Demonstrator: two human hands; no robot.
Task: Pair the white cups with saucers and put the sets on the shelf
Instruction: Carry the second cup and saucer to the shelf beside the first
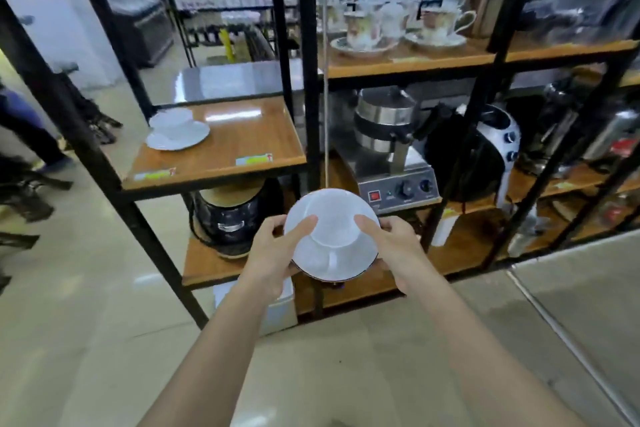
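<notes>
- Front and centre, below the wooden shelf (221, 146): both hands hold one white cup (334, 218) seated on a white saucer (318, 262).
- Left hand (273, 253) grips the saucer's left rim, thumb on top reaching toward the cup wall, fingers curled beneath.
- Right hand (398, 246) grips the right rim the same way, thumb lying against the cup's side. Fingers under the saucer are hidden.
- Set is tilted toward the camera; cup interior faces up, and its handle points toward the person.
- Set hangs in the air, in front of the lower shelves, touching no board.
- On the shelf's back-left corner: a second cup set (178, 130), white cup on white saucer, resting flat. Rest of that board is bare except for two small labels on the front edge.
- Upper right board: patterned cups (408, 26) on saucers, somewhat blurred.
- Middle right: steel waffle maker (389, 152) with knobs and a red switch; beside it a black-and-white appliance (485, 149).
- Lower left board: black pot (230, 215) with a tan lid, just left of the hands.
- Floor is pale tile (104, 340); far left edge is cluttered and unclear.
</notes>
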